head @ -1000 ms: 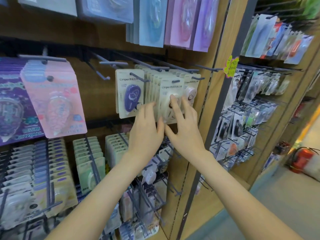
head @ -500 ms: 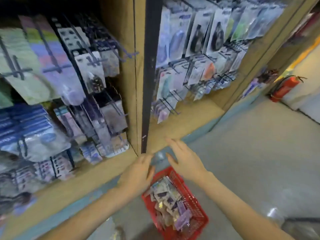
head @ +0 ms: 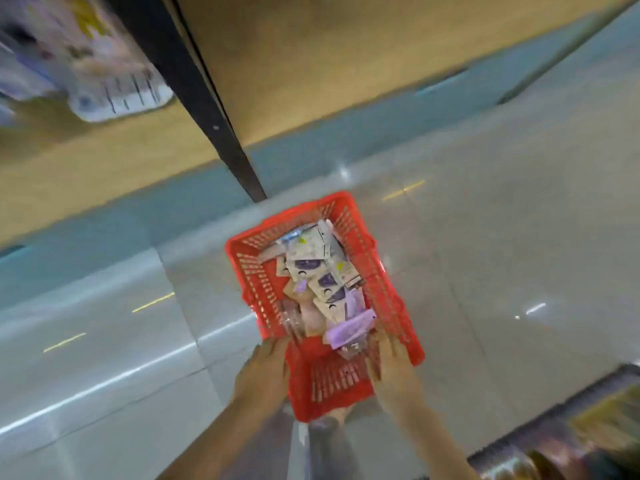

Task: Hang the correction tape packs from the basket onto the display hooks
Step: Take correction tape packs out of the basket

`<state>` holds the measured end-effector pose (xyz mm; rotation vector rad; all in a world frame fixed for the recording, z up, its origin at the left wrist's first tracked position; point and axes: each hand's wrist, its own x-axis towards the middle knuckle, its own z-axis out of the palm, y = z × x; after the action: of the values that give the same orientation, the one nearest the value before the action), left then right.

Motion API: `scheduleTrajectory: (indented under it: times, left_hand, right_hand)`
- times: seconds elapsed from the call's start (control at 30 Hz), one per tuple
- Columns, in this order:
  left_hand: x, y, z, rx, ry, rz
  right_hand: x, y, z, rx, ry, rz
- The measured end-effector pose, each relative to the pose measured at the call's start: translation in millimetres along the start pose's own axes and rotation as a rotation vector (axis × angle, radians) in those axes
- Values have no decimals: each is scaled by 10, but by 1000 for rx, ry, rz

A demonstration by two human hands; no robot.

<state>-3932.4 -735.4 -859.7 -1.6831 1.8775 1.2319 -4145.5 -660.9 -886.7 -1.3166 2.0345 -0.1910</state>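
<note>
A red plastic basket (head: 388, 292) stands on the pale floor below me, holding several correction tape packs (head: 322, 285), white, purple and pink, in a loose pile. My left hand (head: 265, 370) reaches over the basket's near left corner, fingers extended towards the packs. My right hand (head: 393, 368) reaches in at the near right, fingers spread just short of a purple pack (head: 348, 329). Neither hand holds anything. The picture is blurred by motion, and the display hooks are out of view.
The wooden base of the display shelf (head: 311, 74) runs across the top, with a black upright (head: 207, 109) between two bays. Blurred hanging packs (head: 114, 95) show at the top left. A dark shelf edge (head: 571, 427) sits at the lower right.
My view has swung down from the hooks to the floor. Both hands left the hung packs and dropped to the basket, now reaching into its near end.
</note>
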Motion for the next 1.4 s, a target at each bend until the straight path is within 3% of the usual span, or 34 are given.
scheduleTrajectory:
  times: [0.07,0.23,0.4,0.47,0.67,0.83,0.9,1.0,1.07,1.2,1.33,1.4]
  left_hand:
    - [442,-43,427,37,-2,-15]
    - [1395,-87,1331,195,-133,67]
    - [1921,-161,1913,312,-216,104]
    - [2017,-195,2058,293,-221,122]
    - [2085,-264,2148,314,-214,228]
    - [2031,-216,1859,171,-148,70]
    - [1992,-239,1768,49,-126,-107]
    - [1948,-324,1712,-260,-25,-337]
    - [1928,-366,1713,-516,63,-450]
    - [1997,-442,1754,-794,202,-497]
    - [2052,-490,1795,-867,211,-456]
    - [2006,-489,1793,-839,220,-453]
  right_hand:
    - [167,341,472,28,-65,112]
    - [722,999,1420,-50,-203,62]
    - [1129,1473,2063,-561,-370,-25]
    - [1201,1544,2188,-565,-309,-60]
    - [1251,1296,2306,-559,120,-296]
    - [1139,1096,2126,-333,233,-376]
    - [1124,1091,2055,-283,204,-243]
    - [1176,1124,2006,-25,37,234]
    - [1229,1198,2065,98,31,454]
    - [1460,1348,2305,182,30,584]
    - [1563,1346,2401,4,-13,643]
    - [1518,1228,2355,31,11,679]
